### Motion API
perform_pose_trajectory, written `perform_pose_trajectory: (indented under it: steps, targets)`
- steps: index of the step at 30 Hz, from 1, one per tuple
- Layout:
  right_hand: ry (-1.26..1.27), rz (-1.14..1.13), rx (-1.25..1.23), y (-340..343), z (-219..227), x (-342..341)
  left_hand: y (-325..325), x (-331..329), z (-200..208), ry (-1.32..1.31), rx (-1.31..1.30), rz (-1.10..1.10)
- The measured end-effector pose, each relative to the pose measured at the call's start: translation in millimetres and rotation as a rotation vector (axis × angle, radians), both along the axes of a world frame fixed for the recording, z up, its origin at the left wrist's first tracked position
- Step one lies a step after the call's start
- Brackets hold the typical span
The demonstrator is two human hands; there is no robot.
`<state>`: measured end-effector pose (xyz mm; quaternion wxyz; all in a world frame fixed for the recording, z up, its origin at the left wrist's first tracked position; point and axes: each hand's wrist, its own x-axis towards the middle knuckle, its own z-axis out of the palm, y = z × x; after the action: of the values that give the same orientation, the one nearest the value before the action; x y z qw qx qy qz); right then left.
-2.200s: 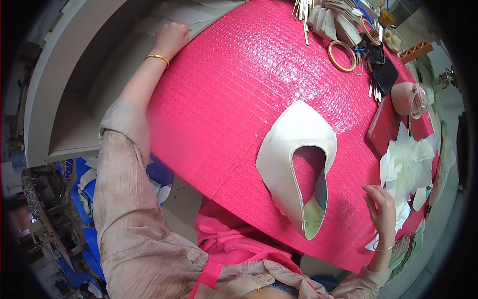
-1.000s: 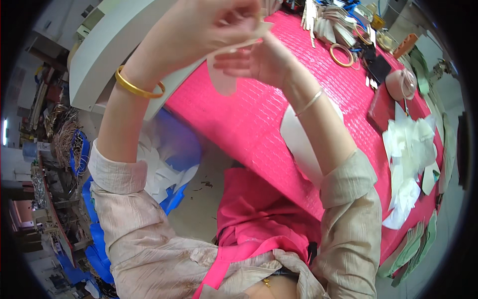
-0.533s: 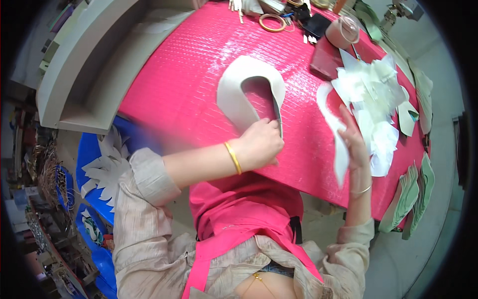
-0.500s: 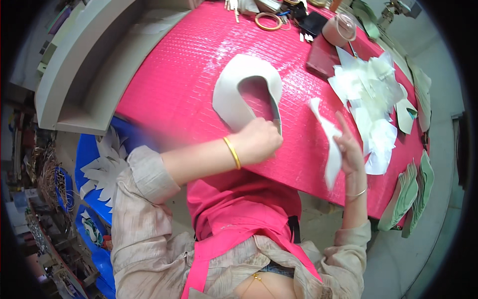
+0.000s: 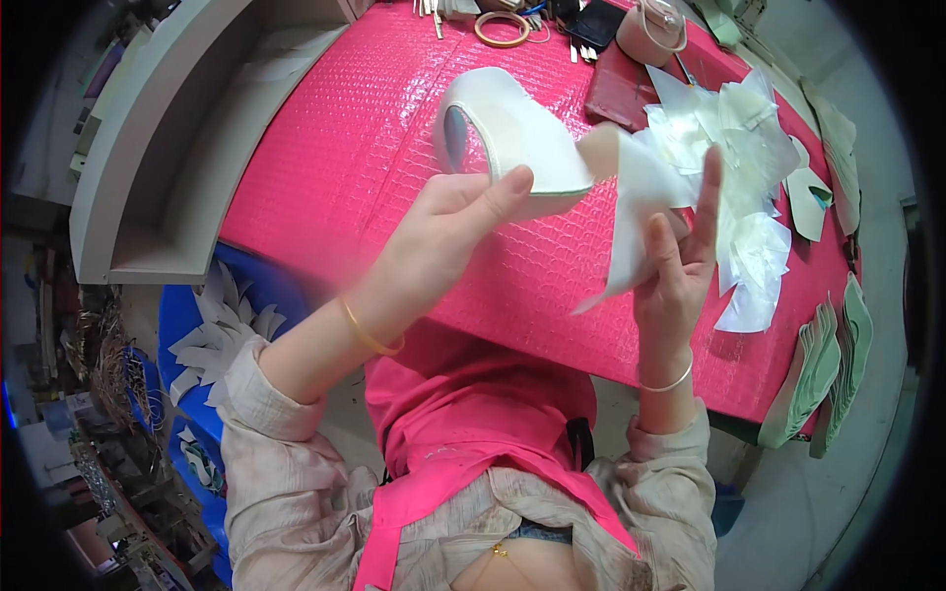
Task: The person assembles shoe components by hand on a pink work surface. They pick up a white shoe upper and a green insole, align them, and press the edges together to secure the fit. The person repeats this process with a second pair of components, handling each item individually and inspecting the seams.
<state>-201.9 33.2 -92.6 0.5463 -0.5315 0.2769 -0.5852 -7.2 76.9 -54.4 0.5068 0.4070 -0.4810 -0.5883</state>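
A white shoe upper (image 5: 537, 133), curved round a central opening, is lifted above the pink table. My left hand (image 5: 463, 212) is closed on its near edge, thumb on top. Close by on the right, my right hand (image 5: 675, 261) has a thin white sheet piece (image 5: 636, 212) caught in its fingers, with the index finger pointing up. Part of that sheet is smeared by motion, and its upper end comes close to the upper's right tip. Beyond my right hand lies a loose pile of thin white sheet pieces (image 5: 734, 148).
A pink textured cover (image 5: 335, 167) lies over the table. Along its far edge are a tape roll (image 5: 503, 30), a dark red block (image 5: 621, 89) and a lidded pot (image 5: 650, 34). Pale green stacked pieces (image 5: 813, 369) hang at the right edge. A grey shelf (image 5: 148, 148) and blue bin (image 5: 182, 325) stand left.
My left hand has raised the shoe upper off the table and turned it. My right hand, with the sheet piece, has moved slightly left, bringing the sheet toward the upper.
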Motion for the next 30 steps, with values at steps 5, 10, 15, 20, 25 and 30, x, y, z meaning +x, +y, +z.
perform_pose_trajectory:
  steps: [5,10,15,20,25,30]
  targets:
    - [-0.084,-0.086,-0.229,3,19,47,-1,0,5,0.168,-0.022,0.067]
    - [-0.104,-0.005,-0.313,5,17,63,1,-2,11,0.213,-0.026,0.156]
    - [-0.077,0.027,-0.379,3,19,66,1,3,11,0.229,-0.059,0.117]
    - [-0.081,0.072,-0.407,2,20,67,2,9,12,0.235,-0.121,0.025]
    - [-0.025,0.013,-0.385,-1,21,69,-4,8,19,-0.13,-0.11,0.058]
    - [0.034,-0.094,-0.352,10,8,69,-40,9,41,0.0,-0.168,0.262]
